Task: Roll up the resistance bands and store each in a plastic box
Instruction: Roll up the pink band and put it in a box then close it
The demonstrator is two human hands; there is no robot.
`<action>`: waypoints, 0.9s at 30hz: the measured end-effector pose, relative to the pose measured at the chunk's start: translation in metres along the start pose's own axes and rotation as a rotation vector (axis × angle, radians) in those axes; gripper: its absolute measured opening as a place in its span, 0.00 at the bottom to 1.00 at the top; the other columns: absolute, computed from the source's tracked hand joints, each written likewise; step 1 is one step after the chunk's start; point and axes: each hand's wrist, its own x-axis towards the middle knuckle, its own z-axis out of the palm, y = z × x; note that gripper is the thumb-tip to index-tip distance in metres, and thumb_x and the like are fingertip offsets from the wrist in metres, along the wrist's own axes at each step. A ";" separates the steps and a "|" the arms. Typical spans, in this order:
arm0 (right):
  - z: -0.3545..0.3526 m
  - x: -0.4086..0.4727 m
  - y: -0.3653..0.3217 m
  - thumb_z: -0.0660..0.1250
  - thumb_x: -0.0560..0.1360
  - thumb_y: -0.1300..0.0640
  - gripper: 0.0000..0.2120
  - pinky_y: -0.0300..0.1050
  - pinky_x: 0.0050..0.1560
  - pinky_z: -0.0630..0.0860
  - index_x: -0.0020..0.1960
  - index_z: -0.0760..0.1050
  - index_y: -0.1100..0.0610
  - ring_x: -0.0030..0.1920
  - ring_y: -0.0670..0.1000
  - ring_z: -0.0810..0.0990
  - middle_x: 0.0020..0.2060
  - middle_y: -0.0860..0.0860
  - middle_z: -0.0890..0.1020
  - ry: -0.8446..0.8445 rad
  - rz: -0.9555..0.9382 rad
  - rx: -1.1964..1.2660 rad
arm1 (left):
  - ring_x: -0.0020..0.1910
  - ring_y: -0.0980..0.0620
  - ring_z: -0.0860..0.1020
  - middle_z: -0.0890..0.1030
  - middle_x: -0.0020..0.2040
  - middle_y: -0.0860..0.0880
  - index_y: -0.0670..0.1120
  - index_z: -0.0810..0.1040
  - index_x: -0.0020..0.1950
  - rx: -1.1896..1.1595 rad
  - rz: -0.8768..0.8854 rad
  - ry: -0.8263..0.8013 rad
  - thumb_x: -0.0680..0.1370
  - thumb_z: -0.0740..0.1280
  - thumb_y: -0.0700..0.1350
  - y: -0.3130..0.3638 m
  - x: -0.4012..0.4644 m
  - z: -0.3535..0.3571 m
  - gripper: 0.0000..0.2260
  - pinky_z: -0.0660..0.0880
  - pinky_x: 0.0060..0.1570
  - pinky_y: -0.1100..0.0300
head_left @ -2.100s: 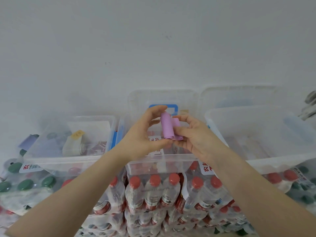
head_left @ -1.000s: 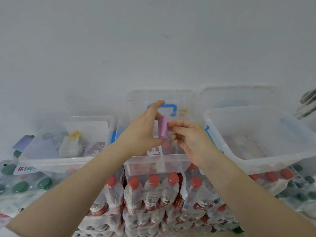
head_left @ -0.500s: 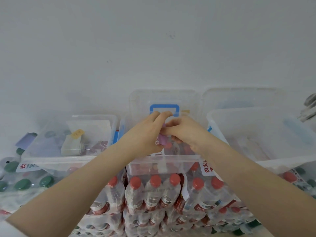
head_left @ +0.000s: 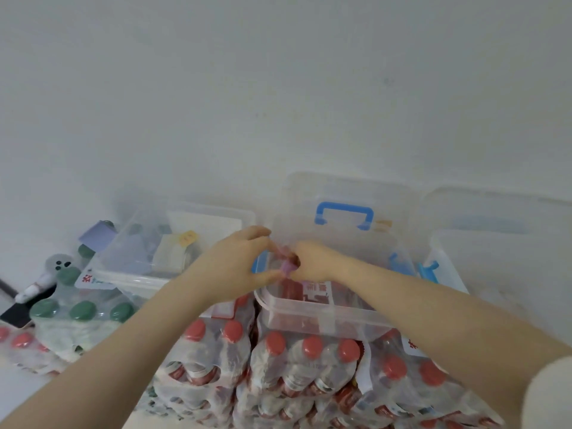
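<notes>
A small rolled purple resistance band (head_left: 287, 267) shows between my two hands at the left rim of the middle clear plastic box (head_left: 322, 311). My left hand (head_left: 238, 267) pinches the roll between thumb and fingers. My right hand (head_left: 314, 263) grips it from the right with curled fingers. Most of the roll is hidden by my fingers. The box's lid with a blue handle (head_left: 344, 214) stands open against the wall.
A clear box (head_left: 130, 274) with papers stands at the left, and another clear box (head_left: 495, 258) at the right. All rest on shrink-wrapped packs of red-capped bottles (head_left: 297, 360). Green-capped bottles (head_left: 82, 311) lie at far left. The white wall is close behind.
Both hands have come down with the purple roll from above the middle box to its left rim. The view has shifted, so the boxes sit further right.
</notes>
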 end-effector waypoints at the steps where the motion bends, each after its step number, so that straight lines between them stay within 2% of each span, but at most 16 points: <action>1: 0.005 0.005 0.003 0.62 0.74 0.56 0.05 0.44 0.35 0.69 0.43 0.73 0.57 0.37 0.54 0.75 0.33 0.53 0.77 -0.009 -0.008 -0.058 | 0.68 0.52 0.67 0.62 0.73 0.51 0.51 0.70 0.66 -0.007 0.001 -0.002 0.73 0.61 0.62 -0.003 -0.001 -0.002 0.25 0.62 0.64 0.61; 4: 0.013 0.014 0.007 0.62 0.74 0.51 0.13 0.49 0.41 0.75 0.41 0.77 0.61 0.40 0.58 0.79 0.38 0.59 0.82 -0.031 0.040 -0.206 | 0.68 0.53 0.67 0.61 0.74 0.54 0.52 0.66 0.69 -0.061 -0.003 0.020 0.75 0.63 0.57 -0.012 -0.003 -0.003 0.24 0.62 0.64 0.62; 6: 0.022 0.017 0.011 0.64 0.73 0.50 0.13 0.50 0.42 0.77 0.41 0.77 0.61 0.40 0.57 0.79 0.39 0.58 0.83 -0.056 0.044 -0.217 | 0.69 0.54 0.66 0.60 0.74 0.56 0.53 0.64 0.70 -0.089 -0.004 0.001 0.72 0.60 0.64 -0.015 -0.008 0.003 0.29 0.63 0.64 0.61; 8: 0.026 0.017 0.013 0.67 0.71 0.48 0.13 0.48 0.38 0.74 0.40 0.76 0.59 0.38 0.55 0.78 0.36 0.55 0.82 -0.103 0.063 -0.224 | 0.70 0.55 0.64 0.57 0.75 0.58 0.55 0.62 0.71 -0.067 -0.004 -0.018 0.65 0.53 0.72 -0.014 -0.013 0.008 0.39 0.64 0.65 0.60; 10: 0.019 0.011 0.011 0.68 0.69 0.43 0.16 0.45 0.35 0.71 0.39 0.75 0.57 0.36 0.52 0.76 0.34 0.51 0.79 -0.091 0.117 -0.198 | 0.72 0.55 0.60 0.55 0.76 0.57 0.55 0.60 0.72 -0.051 -0.012 -0.017 0.62 0.52 0.76 -0.012 -0.015 0.011 0.43 0.60 0.67 0.60; 12: -0.001 -0.001 0.009 0.67 0.69 0.40 0.18 0.47 0.38 0.74 0.41 0.75 0.56 0.37 0.52 0.77 0.36 0.51 0.79 0.025 0.155 -0.138 | 0.73 0.54 0.57 0.56 0.76 0.54 0.55 0.57 0.73 -0.065 0.008 0.022 0.63 0.51 0.74 -0.011 -0.012 0.012 0.42 0.58 0.69 0.59; 14: -0.023 -0.017 0.011 0.65 0.73 0.44 0.16 0.47 0.44 0.75 0.46 0.77 0.57 0.42 0.53 0.78 0.41 0.52 0.80 0.261 0.161 -0.128 | 0.74 0.51 0.56 0.55 0.76 0.51 0.56 0.53 0.74 -0.080 0.018 0.031 0.63 0.49 0.71 -0.009 -0.007 0.015 0.41 0.57 0.70 0.57; 16: -0.043 -0.031 0.019 0.62 0.76 0.49 0.13 0.44 0.44 0.71 0.49 0.77 0.59 0.47 0.54 0.77 0.48 0.54 0.79 0.536 0.133 -0.159 | 0.75 0.50 0.52 0.52 0.77 0.48 0.57 0.51 0.74 -0.082 -0.001 0.008 0.62 0.49 0.71 -0.008 -0.002 0.022 0.42 0.57 0.71 0.53; 18: -0.053 -0.038 0.031 0.63 0.76 0.53 0.12 0.42 0.47 0.68 0.53 0.75 0.60 0.51 0.55 0.75 0.53 0.56 0.75 0.721 0.094 -0.171 | 0.75 0.49 0.51 0.50 0.77 0.48 0.55 0.52 0.74 -0.066 -0.026 -0.004 0.61 0.49 0.73 -0.005 0.001 0.025 0.44 0.56 0.72 0.52; 21: -0.048 -0.032 0.049 0.65 0.74 0.56 0.18 0.50 0.60 0.67 0.62 0.70 0.61 0.62 0.60 0.70 0.62 0.59 0.71 0.793 0.109 -0.246 | 0.76 0.50 0.49 0.48 0.77 0.48 0.54 0.51 0.74 -0.036 -0.028 -0.030 0.56 0.49 0.79 -0.004 0.002 0.023 0.52 0.55 0.72 0.52; 23: -0.045 -0.025 0.055 0.64 0.74 0.58 0.25 0.54 0.69 0.59 0.69 0.64 0.60 0.70 0.62 0.61 0.69 0.61 0.65 0.784 0.162 -0.298 | 0.76 0.50 0.46 0.43 0.77 0.50 0.54 0.48 0.75 -0.026 -0.025 -0.088 0.52 0.47 0.81 -0.005 0.003 0.018 0.56 0.52 0.73 0.53; 25: -0.046 -0.020 0.057 0.62 0.75 0.59 0.28 0.53 0.72 0.51 0.72 0.57 0.58 0.72 0.61 0.57 0.72 0.60 0.61 0.778 0.208 -0.303 | 0.76 0.51 0.42 0.39 0.77 0.51 0.54 0.43 0.75 -0.016 -0.012 -0.145 0.50 0.50 0.81 -0.005 0.002 0.014 0.58 0.49 0.73 0.53; 27: -0.046 -0.016 0.056 0.61 0.75 0.61 0.28 0.52 0.71 0.50 0.73 0.56 0.58 0.70 0.60 0.59 0.69 0.59 0.63 0.817 0.229 -0.302 | 0.75 0.52 0.40 0.37 0.76 0.50 0.54 0.40 0.75 0.019 0.006 -0.185 0.48 0.51 0.80 -0.006 0.001 0.012 0.61 0.46 0.72 0.55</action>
